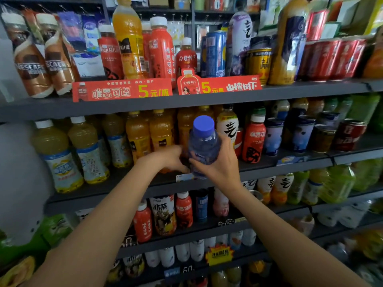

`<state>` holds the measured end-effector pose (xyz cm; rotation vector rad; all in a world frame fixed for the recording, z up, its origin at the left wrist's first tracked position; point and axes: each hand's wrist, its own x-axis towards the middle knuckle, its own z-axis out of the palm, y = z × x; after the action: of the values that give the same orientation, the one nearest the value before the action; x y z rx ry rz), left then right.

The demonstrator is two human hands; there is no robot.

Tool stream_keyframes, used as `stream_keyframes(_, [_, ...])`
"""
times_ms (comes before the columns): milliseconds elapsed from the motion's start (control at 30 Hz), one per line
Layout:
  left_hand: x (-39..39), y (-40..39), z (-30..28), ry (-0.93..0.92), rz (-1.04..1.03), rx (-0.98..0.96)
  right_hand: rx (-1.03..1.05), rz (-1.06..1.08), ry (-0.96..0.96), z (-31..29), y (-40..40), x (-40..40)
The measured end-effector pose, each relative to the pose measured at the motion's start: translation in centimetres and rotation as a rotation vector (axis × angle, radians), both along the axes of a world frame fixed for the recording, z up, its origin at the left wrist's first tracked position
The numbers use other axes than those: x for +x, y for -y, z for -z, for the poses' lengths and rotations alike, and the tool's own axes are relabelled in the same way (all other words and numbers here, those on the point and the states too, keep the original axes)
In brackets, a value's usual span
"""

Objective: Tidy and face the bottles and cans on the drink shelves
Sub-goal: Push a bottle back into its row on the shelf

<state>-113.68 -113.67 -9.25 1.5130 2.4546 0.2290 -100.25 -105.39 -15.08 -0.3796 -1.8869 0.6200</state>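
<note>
A clear bluish bottle with a blue cap [204, 139] stands upright in front of the middle shelf [132, 189], gripped by my right hand [221, 162] round its lower body. My left hand [167, 159] reaches in just left of it, fingers curled toward the base of the orange juice bottles [160, 131]; whether it holds one is hidden. Behind the blue bottle sit more orange bottles, a white bottle with black script [228, 124] and a red bottle [253, 137].
Pale yellow drink bottles [53, 154] fill the middle shelf's left side, cans [300, 133] its right. The top shelf carries coffee bottles [31, 56], red and orange bottles, cans and red price signs [122, 91]. Lower shelves hold more bottles.
</note>
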Motion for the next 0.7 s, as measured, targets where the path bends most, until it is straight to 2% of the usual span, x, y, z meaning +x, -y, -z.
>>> stream_keyframes(67, [3.0,-0.4,-0.8,0.275,0.243,0.024,0.01,0.034,-0.03,-0.3,-0.3,1.5])
stream_keyframes(167, [6.5,-2.3,-1.8,0.532,0.369,0.102,0.065,0.109,-0.055,-1.2,-2.2,4.8])
stream_keyframes(233, [8.6,-4.9,-2.0,0.537,0.42,0.166,0.097,0.184,-0.08,-2.1,-4.1,7.5])
stream_keyframes(333, [12.5,-10.2,-2.3,0.466,0.447,0.385,0.085,0.311,-0.157,-3.7,-7.6,11.8])
stream_keyframes(433, [17.8,-15.6,-2.7,0.553,0.482,0.566,0.044,0.442,-0.288,-5.2,-11.8,16.3])
stream_keyframes(500, [22.2,-19.9,-2.6,0.559,0.505,0.618,0.017,0.5,-0.362,-6.0,-15.0,20.1])
stream_keyframes(567, [27.3,-24.0,-2.6,0.485,0.519,0.66,0.031,0.542,-0.4,-6.6,-18.7,24.3])
stream_keyframes(700, [37.3,-32.8,-2.9,0.424,0.529,0.719,0.095,0.58,-0.357,-7.3,-27.4,34.2])
